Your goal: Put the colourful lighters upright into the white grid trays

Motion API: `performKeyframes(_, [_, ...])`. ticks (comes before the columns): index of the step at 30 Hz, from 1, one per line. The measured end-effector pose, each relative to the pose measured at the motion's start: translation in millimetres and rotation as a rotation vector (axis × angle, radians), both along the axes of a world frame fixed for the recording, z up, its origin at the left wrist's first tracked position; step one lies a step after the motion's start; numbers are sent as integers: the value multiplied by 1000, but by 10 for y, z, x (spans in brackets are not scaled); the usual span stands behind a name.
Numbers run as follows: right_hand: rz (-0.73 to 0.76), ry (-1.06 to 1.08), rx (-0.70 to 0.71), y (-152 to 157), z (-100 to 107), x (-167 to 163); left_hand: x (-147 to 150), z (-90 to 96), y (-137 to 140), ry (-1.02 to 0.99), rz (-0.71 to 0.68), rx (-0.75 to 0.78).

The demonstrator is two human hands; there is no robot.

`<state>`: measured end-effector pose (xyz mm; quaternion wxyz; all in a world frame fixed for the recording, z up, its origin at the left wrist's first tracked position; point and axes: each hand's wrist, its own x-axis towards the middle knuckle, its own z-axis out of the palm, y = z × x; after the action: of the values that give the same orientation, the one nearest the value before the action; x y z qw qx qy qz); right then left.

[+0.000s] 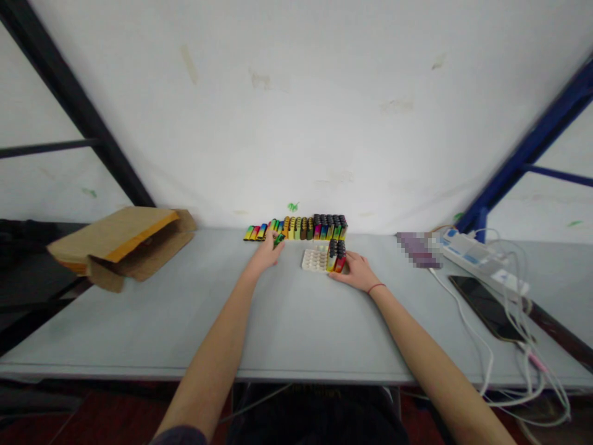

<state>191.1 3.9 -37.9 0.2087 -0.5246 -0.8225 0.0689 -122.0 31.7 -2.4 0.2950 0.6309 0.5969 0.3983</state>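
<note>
Near the wall, my left hand [267, 252] is closed on a green lighter [278, 239]; a little red also shows below its fingers. To the right, my right hand [356, 271] grips the right end of a white tray [315, 259], thumb in front and fingers behind. Upright lighters [336, 255] with black tops fill that end of the tray, and its left part shows bare sockets. Behind stand packed rows of upright lighters, yellow and brown ones [298, 228] beside multicoloured ones [330, 227]. Loose lighters [254, 232] lie left of these rows, partly hidden by my left hand.
An opened brown cardboard box [125, 241] sits on the table's [296, 334] left side. On the right are a blurred purple item [419, 249], a white power strip [484, 259], a black phone [484, 306] and tangled white cables [467, 334]. The wall [296, 123] bounds the back.
</note>
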Motion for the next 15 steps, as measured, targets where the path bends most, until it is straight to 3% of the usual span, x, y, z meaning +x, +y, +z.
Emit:
performKeyframes(3, [-13, 0, 7, 19, 8, -13, 191, -7, -35, -173, -92, -105])
performKeyframes(8, [-37, -5, 15, 30, 6, -26, 439, -8, -101, -342, -119, -122])
performKeyframes(15, [-35, -24, -6, -3, 10, -23, 568, -14, -149, -349, -152, -18])
